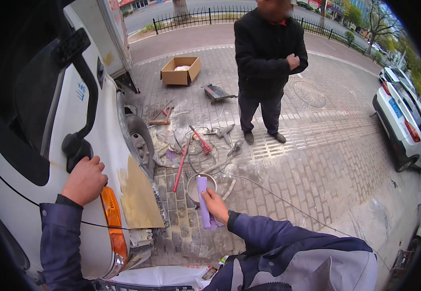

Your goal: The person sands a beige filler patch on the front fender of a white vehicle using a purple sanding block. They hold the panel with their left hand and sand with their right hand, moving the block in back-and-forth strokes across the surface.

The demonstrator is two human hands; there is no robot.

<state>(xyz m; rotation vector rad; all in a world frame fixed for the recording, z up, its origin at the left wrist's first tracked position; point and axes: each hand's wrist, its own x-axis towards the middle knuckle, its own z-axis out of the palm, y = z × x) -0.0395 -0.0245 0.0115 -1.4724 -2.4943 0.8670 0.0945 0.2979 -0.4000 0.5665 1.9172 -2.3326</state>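
My left hand (pixel 83 179) has its fingers curled against the black mirror base (pixel 75 150) on the white truck cab (pixel 60 194). Just below it is the orange corner lamp (pixel 113 223), beside a beige filler patch (pixel 138 206) on the damaged body edge. In my right hand (pixel 215 206) is a rolled or folded purple sheet (pixel 202 194), held upright, with a crumpled end at the bottom. Behind that sheet, on the paving, a round bucket (pixel 194 188) shows partly.
A person (pixel 268 68) in dark clothes stands facing me. Red-handled tools (pixel 181 167), power tools (pixel 222 133), hoses, a dark part (pixel 215 92) and a cardboard box (pixel 171 76) lie on the paving (pixel 317 184). A white car (pixel 394 116) is parked at right, a fence (pixel 181 24) behind.
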